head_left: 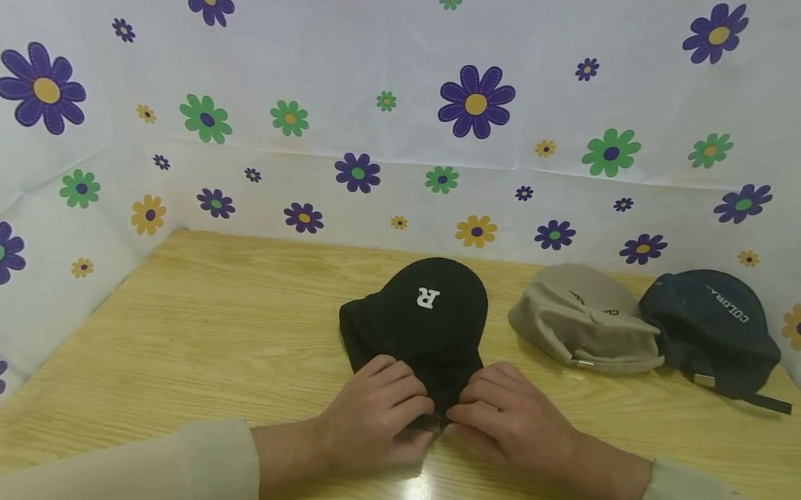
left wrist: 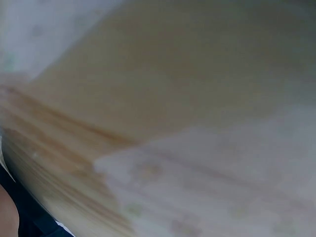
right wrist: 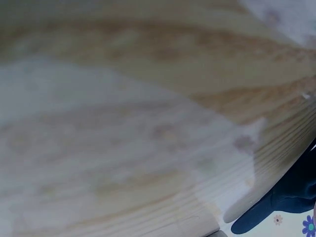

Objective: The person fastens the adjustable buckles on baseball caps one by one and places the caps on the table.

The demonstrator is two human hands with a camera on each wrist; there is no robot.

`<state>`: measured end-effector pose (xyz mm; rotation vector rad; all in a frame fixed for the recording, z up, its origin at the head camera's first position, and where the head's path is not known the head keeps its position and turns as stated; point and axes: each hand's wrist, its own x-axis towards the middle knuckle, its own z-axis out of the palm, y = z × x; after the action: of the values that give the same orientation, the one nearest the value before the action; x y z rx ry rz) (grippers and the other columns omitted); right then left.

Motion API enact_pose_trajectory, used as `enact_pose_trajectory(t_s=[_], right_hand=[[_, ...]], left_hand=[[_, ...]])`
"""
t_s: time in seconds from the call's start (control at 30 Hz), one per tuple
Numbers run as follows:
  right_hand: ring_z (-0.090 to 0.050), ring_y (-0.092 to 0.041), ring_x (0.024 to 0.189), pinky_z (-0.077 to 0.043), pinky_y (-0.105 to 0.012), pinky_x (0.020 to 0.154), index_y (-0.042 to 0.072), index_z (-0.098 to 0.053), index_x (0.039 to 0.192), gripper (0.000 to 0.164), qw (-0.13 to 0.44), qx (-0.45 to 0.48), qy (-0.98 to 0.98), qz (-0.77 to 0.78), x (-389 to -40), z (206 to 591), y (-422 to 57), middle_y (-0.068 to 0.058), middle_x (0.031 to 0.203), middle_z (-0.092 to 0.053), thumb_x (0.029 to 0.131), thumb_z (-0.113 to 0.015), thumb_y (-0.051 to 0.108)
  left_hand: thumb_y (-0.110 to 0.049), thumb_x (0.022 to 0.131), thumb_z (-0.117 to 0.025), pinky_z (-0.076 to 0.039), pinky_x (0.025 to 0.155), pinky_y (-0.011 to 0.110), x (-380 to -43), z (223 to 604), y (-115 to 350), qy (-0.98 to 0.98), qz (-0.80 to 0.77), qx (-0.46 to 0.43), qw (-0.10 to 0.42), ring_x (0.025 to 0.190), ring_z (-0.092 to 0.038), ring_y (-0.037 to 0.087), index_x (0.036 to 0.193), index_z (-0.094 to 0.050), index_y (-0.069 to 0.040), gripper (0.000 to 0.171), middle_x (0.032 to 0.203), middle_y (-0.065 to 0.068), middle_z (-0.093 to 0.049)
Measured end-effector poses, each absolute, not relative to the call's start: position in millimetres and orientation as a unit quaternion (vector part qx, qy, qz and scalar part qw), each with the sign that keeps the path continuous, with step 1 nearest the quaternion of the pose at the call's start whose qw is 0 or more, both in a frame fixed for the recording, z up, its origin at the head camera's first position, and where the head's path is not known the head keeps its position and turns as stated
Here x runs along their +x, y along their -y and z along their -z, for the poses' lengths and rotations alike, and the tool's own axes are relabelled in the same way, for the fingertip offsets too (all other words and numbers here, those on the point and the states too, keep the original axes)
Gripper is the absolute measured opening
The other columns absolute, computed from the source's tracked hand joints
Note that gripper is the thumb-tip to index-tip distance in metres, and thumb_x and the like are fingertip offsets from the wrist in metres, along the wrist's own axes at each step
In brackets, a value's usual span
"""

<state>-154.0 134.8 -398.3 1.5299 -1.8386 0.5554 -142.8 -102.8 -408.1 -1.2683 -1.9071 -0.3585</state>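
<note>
A black cap (head_left: 430,321) with a white letter R lies on the table, its crown toward the back. My left hand (head_left: 384,409) pinches the near edge of this cap with curled fingers. From the other side my right hand (head_left: 514,417) pinches the same edge, close to the left fingertips. Something small between the fingertips, perhaps the strap, is mostly hidden. In the left wrist view only a dark strip of the cap (left wrist: 32,212) shows at the lower left corner. Part of the black cap (right wrist: 291,192) appears at the right wrist view's lower right.
To the right of the black cap sits a beige cap (head_left: 575,322). Touching it, a navy cap (head_left: 712,330) with white lettering lies farther right, its strap reaching over the table. Behind the wooden table (head_left: 232,308) hangs a white cloth (head_left: 386,35) with printed flowers.
</note>
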Motion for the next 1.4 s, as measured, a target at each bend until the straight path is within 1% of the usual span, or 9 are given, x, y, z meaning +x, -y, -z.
enact_pose_trajectory(t_s=[0.2, 0.3, 0.8, 1.1, 1.23, 1.3, 1.4], right_hand=[[-0.058, -0.013, 0.083, -0.049, -0.031, 0.083, 0.012, -0.073, 0.091, 0.019, 0.332, 0.581, 0.714, -0.208, -153.9, 398.1, -135.8, 0.003, 0.086, -0.063, 0.1, -0.059, 0.022], [-0.058, -0.014, 0.083, -0.049, -0.031, 0.082, 0.012, -0.072, 0.09, 0.019, 0.333, 0.58, 0.714, -0.207, -154.2, 398.1, -136.2, 0.003, 0.086, -0.064, 0.1, -0.058, 0.022], [-0.058, -0.016, 0.084, -0.047, -0.033, 0.081, 0.013, -0.067, 0.083, 0.02, 0.338, 0.576, 0.718, -0.196, -155.6, 398.1, -137.1, 0.003, 0.085, -0.062, 0.098, -0.057, 0.021], [-0.057, -0.015, 0.084, -0.045, -0.032, 0.08, 0.014, -0.066, 0.082, 0.016, 0.327, 0.571, 0.726, -0.201, -155.9, 398.5, -138.7, 0.004, 0.084, -0.06, 0.093, -0.056, 0.02], [-0.056, -0.015, 0.085, -0.044, -0.032, 0.082, 0.016, -0.067, 0.086, 0.012, 0.308, 0.561, 0.741, -0.202, -154.3, 398.4, -139.7, 0.004, 0.087, -0.06, 0.091, -0.063, 0.026], [-0.055, -0.014, 0.086, -0.042, -0.032, 0.083, 0.016, -0.067, 0.089, 0.013, 0.292, 0.553, 0.752, -0.206, -153.1, 398.4, -140.1, 0.005, 0.089, -0.06, 0.091, -0.065, 0.029], [-0.054, -0.012, 0.087, -0.04, -0.03, 0.085, 0.017, -0.066, 0.092, 0.015, 0.271, 0.542, 0.768, -0.207, -151.4, 398.3, -140.5, 0.007, 0.09, -0.059, 0.094, -0.063, 0.032]], left_hand=[[-0.019, 0.072, -0.07, -0.044, 0.079, 0.028, -143.0, 407.4, 103.4, 0.763, 0.153, -0.506, 0.373, 0.078, -0.055, 0.014, 0.079, -0.067, -0.014, 0.009, 0.079, -0.005, -0.061], [-0.018, 0.072, -0.071, -0.044, 0.08, 0.029, -143.2, 407.2, 103.7, 0.763, 0.158, -0.507, 0.37, 0.078, -0.055, 0.014, 0.08, -0.066, -0.014, 0.01, 0.079, -0.005, -0.06], [-0.02, 0.075, -0.071, -0.045, 0.078, 0.03, -145.9, 407.5, 104.3, 0.758, 0.157, -0.506, 0.381, 0.075, -0.055, 0.014, 0.077, -0.066, -0.014, 0.009, 0.077, -0.005, -0.059], [-0.02, 0.074, -0.071, -0.045, 0.079, 0.03, -145.2, 407.0, 103.4, 0.76, 0.157, -0.503, 0.38, 0.075, -0.053, 0.014, 0.076, -0.065, -0.014, 0.008, 0.077, -0.005, -0.058], [-0.021, 0.075, -0.071, -0.045, 0.078, 0.03, -145.3, 407.3, 103.4, 0.762, 0.156, -0.502, 0.379, 0.074, -0.053, 0.013, 0.076, -0.065, -0.015, 0.008, 0.076, -0.006, -0.058], [-0.021, 0.075, -0.071, -0.045, 0.078, 0.029, -145.3, 407.4, 103.5, 0.763, 0.155, -0.501, 0.377, 0.074, -0.053, 0.013, 0.075, -0.066, -0.015, 0.008, 0.076, -0.006, -0.058], [-0.021, 0.076, -0.071, -0.044, 0.079, 0.029, -145.2, 407.4, 103.3, 0.764, 0.154, -0.502, 0.375, 0.074, -0.053, 0.013, 0.076, -0.066, -0.015, 0.008, 0.076, -0.006, -0.059]])
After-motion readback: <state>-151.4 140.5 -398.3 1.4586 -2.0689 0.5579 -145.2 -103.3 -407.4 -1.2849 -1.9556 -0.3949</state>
